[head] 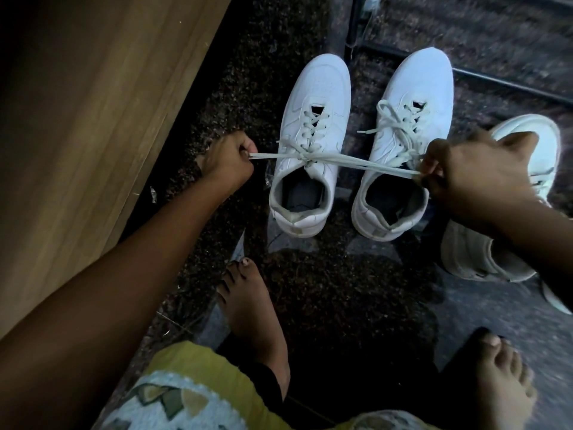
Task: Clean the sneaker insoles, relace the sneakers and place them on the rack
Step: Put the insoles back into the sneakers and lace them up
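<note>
A wooden cabinet (pixel 93 119) is filling the left side, and a dark speckled floor (pixel 341 290) is carrying everything else. At the far right the black bars of the rack (pixel 508 84) are crossing the floor, with no sneaker on them yet.

Two white sneakers are standing side by side, toes pointing far. The left sneaker (pixel 313 97) is being tied, and the right sneaker (pixel 418 85) is showing looser lacing with a free tip. A third sneaker (pixel 527 141) is lying further right, partly under the forearm.

The left hand (pixel 228 164) is pinching one side of the lace (pixel 356 163) in curled fingers. The right hand (pixel 474 172) is clamping the other side, so the lace is running taut from the knot across the right sneaker's opening.

The sneakers are probably feeling light, with stiff soles and soft padded collars, so the heel or collar is looking like the best place to lift them. The flat lace is limp and likely a little slippery, so gripping it close to the knot is seeming wiser.

No brand, label or writing is showing clearly enough to read.
</note>
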`<state>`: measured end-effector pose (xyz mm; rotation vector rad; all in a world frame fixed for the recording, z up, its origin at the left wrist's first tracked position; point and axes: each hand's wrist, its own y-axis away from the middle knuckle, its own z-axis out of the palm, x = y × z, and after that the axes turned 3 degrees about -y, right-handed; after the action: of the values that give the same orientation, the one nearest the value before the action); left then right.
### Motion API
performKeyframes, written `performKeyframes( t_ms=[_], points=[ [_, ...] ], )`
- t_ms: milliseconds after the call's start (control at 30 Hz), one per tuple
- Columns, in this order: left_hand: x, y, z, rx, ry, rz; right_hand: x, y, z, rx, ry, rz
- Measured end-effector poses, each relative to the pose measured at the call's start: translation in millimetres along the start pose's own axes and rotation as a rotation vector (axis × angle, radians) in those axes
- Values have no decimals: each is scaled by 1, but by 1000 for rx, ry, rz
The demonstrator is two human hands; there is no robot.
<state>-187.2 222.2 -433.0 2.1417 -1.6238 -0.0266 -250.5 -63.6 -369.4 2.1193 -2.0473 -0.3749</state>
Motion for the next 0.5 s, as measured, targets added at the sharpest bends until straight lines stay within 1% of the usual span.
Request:
performKeyframes(
  t_ms=[133, 333, 433, 500],
  points=[
    [-1, 0, -2, 21, 56, 36, -1, 1, -4, 31, -48, -22],
    [-13, 7, -1, 52, 240, 212, -6, 6, -5, 108, -261, -73],
    [-16, 16, 0, 141, 286, 325, -10, 5, 1, 142, -328, -86],
    [-14, 27, -3, 249, 285, 403, -12, 7, 3, 153, -393, -82]
  ],
)
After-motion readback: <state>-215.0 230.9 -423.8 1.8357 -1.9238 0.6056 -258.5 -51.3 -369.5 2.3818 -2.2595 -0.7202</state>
